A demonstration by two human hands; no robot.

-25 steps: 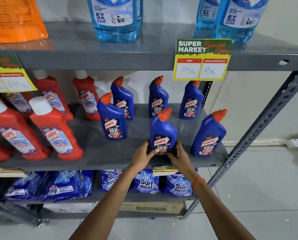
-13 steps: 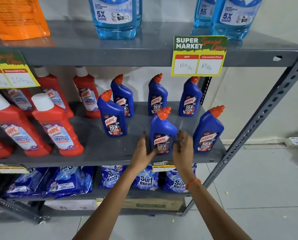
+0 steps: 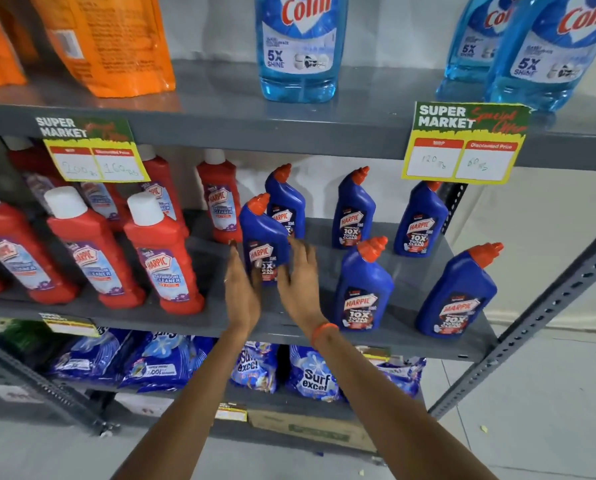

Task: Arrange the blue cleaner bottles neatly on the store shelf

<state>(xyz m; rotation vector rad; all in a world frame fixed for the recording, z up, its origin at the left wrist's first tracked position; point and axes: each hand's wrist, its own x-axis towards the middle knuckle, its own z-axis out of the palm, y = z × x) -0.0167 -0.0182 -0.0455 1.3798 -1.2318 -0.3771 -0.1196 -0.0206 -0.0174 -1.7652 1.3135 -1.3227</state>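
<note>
Several blue Harpic cleaner bottles with orange caps stand on the grey middle shelf. The back row holds three: left, middle, right. In front stand a left bottle, a middle bottle and a right bottle. My left hand and my right hand flank the front left bottle, fingers straight and apart. The left thumb lies over its label. Its base is hidden behind my hands.
Red Harpic bathroom cleaner bottles fill the shelf's left half, close to the front left blue bottle. Colin bottles and orange pouches sit on the top shelf. Price tags hang from its edge. Surf excel packs lie below. A perforated upright stands at the right.
Both hands let go of the front middle bottle and moved left and deeper to the front left bottle. The camera came closer to the shelf.
</note>
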